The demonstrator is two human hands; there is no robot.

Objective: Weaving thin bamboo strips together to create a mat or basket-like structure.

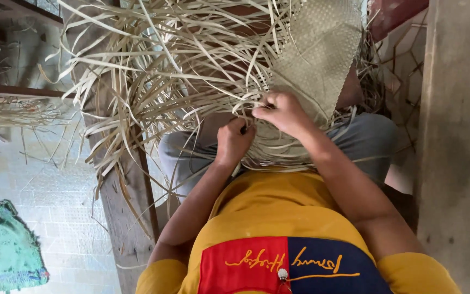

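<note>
Both hands grip pale strips at the woven mat's [316,54] unfinished edge on the person's lap: left hand [234,140] fisted, right hand [283,111] pinching loose strips [164,65].

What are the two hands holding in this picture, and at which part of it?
Both the left hand and right hand grip loose pale strips at the unfinished edge of the woven mat, where strips meet the weave.

I see pale straw-coloured strips [153,60], a greenish checker-woven mat [322,49], a yellow shirt [267,207] with red and navy panels, and a green cloth [9,253].
</note>
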